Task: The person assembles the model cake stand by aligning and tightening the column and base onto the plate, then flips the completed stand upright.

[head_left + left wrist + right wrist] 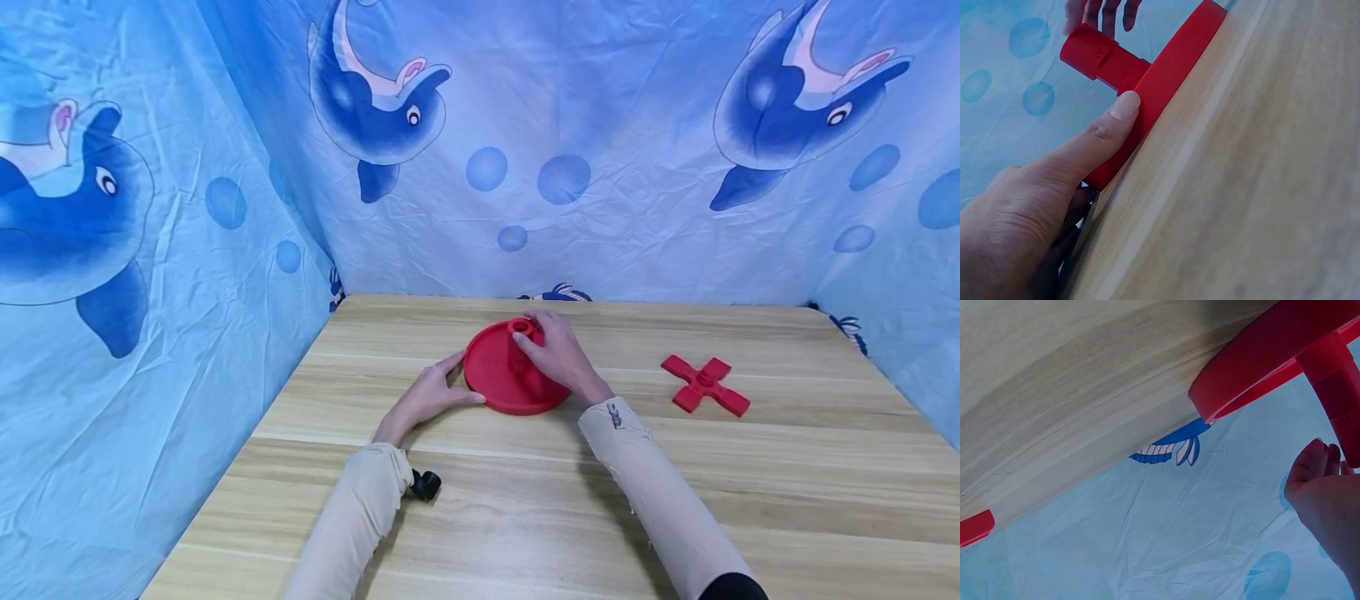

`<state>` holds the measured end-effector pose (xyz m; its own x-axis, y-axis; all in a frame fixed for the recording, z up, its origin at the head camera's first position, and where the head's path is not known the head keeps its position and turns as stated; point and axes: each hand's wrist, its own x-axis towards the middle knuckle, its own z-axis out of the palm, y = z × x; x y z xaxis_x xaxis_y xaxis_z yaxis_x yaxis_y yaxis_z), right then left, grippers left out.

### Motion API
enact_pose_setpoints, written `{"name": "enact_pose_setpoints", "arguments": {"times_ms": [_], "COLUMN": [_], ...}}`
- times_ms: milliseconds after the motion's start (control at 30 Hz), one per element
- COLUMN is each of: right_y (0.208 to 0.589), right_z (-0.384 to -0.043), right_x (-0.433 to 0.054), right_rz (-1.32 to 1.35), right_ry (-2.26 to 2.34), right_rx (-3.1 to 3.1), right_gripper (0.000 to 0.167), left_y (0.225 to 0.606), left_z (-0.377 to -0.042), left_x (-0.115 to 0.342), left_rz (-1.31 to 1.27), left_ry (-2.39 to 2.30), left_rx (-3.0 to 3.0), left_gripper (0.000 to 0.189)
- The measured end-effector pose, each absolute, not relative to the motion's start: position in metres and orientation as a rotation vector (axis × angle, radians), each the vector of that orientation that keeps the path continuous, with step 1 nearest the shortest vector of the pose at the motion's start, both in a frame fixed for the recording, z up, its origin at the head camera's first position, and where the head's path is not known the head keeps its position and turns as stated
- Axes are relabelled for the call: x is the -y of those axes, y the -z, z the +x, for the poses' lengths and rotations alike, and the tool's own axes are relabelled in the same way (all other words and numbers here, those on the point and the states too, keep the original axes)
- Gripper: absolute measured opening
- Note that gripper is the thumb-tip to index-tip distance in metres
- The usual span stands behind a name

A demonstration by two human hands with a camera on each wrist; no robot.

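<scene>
A red round base [495,379] with a raised rim lies flat on the table, and a hollow-topped red post [517,354] stands upright from it. My left hand [429,393] holds the base's left edge, thumb at the front rim, fingers farther back. In the left wrist view the thumb presses the side of the rim [1175,65]. My right hand [558,354] is at the upper part of the post, thumb on the near side, fingers around the far side; the hand partly hides the base. Off to the right lies a red cross-shaped piece [705,382] with four flat arms.
The wooden table [510,517] has a blue dolphin-print curtain [487,100] behind it and along both sides. A small black device [426,485] sits at the left sleeve cuff. Part of another red piece [975,528] shows at the right wrist view's edge.
</scene>
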<state>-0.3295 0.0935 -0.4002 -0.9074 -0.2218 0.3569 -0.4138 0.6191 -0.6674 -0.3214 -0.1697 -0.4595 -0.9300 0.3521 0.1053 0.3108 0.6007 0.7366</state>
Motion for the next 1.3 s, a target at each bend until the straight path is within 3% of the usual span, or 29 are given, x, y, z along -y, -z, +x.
{"name": "enact_pose_setpoints", "arguments": {"times_ms": [1300], "right_y": [0.4025], "right_z": [-0.3293], "right_x": [-0.0932], "right_rz": [0.546], "right_ry": [-1.178], "right_rx": [2.592], "right_gripper": [0.052], "left_y": [0.4581], "left_z": [-0.3203], "left_x": [0.1689], "left_rz": [0.552], "left_ry": [-1.24], "left_rx": [-2.777], "left_gripper": [0.104]}}
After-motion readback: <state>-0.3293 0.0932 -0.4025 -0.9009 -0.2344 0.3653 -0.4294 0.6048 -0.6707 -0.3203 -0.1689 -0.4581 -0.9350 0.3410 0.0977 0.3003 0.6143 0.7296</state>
